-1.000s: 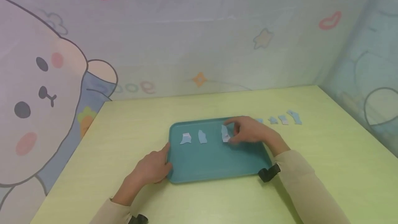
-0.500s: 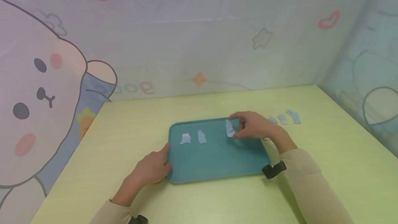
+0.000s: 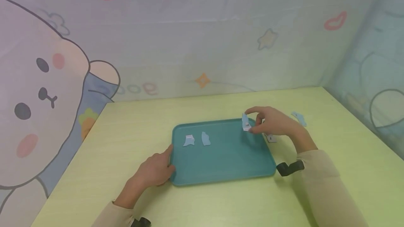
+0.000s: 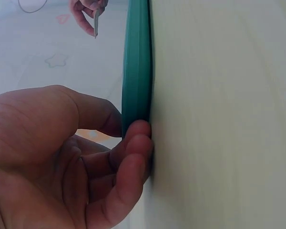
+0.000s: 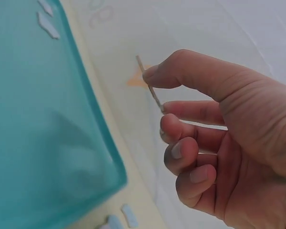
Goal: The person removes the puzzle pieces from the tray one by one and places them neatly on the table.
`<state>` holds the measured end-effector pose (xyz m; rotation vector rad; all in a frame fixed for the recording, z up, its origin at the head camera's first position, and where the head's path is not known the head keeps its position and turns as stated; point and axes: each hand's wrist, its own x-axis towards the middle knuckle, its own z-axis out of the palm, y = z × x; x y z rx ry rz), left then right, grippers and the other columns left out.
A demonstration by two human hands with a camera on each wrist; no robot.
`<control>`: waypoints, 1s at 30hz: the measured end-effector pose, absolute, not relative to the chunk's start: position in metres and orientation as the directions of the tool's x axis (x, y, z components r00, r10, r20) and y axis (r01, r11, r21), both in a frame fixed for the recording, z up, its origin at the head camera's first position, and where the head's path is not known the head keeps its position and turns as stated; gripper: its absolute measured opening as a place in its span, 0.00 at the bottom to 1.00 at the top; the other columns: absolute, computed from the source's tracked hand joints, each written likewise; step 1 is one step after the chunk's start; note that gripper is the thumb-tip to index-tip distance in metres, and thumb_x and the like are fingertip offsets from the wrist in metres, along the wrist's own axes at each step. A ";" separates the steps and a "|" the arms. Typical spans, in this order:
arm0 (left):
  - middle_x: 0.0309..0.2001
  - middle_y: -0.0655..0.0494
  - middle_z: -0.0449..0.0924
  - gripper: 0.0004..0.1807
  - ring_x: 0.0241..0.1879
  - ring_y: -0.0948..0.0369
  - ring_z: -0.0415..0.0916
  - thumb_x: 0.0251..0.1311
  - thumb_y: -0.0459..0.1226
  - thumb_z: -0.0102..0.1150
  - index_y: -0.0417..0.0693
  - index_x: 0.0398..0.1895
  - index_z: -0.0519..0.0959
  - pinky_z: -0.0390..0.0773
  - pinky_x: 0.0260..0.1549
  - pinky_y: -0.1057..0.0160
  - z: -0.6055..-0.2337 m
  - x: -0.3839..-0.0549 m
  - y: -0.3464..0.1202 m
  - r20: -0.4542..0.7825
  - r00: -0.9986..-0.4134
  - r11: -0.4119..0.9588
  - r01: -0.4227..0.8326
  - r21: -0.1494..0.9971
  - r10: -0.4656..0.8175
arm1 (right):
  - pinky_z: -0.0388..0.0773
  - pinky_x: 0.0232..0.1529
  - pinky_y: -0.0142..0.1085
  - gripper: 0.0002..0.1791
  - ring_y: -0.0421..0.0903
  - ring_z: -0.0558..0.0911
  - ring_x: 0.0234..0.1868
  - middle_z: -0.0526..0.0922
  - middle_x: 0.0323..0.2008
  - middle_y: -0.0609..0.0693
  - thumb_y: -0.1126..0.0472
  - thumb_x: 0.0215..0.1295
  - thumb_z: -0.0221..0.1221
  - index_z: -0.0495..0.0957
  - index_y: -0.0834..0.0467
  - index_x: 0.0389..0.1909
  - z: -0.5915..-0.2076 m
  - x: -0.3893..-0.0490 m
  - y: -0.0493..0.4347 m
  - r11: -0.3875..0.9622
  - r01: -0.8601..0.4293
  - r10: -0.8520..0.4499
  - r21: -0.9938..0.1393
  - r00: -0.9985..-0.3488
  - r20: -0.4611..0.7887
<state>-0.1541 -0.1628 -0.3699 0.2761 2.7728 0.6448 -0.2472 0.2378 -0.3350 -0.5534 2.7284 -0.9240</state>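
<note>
My right hand (image 3: 276, 122) pinches a light-blue, irregular puzzle piece (image 3: 246, 122) between thumb and forefinger, held above the back right corner of the teal tray (image 3: 221, 164). The right wrist view shows this thin piece edge-on at the fingertips, the other fingers curled under. At the tray's left side, my left hand (image 3: 154, 169) grips the rim, thumb and bent fingers meeting at the edge in the left wrist view. Two light-blue pieces lie in the tray's back left part, one with a whitish corner (image 3: 189, 140) and one curved (image 3: 206, 138).
Right of the tray, a pale piece with a dark mark (image 3: 270, 138) lies on the yellow table (image 3: 221, 202), partly covered by the right hand. Farther right lies a long blue piece (image 3: 298, 118). A printed cloth backdrop (image 3: 176, 41) rises behind the table.
The right hand has lifted the puzzle piece off the tray and carried it right and back to the far right corner. The left hand has stayed at the rim.
</note>
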 end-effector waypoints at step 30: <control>0.16 0.58 0.65 0.40 0.16 0.63 0.60 0.69 0.34 0.50 0.31 0.83 0.53 0.58 0.18 0.64 -0.372 -0.154 -0.164 -0.207 -0.946 0.876 0.130 0.465 0.251 | 0.69 0.27 0.36 0.36 0.41 0.63 0.18 0.76 0.30 0.52 0.56 0.66 0.70 0.69 0.51 0.74 -0.319 -0.237 0.302 0.708 -0.132 -0.321 -0.694 -0.935 -0.150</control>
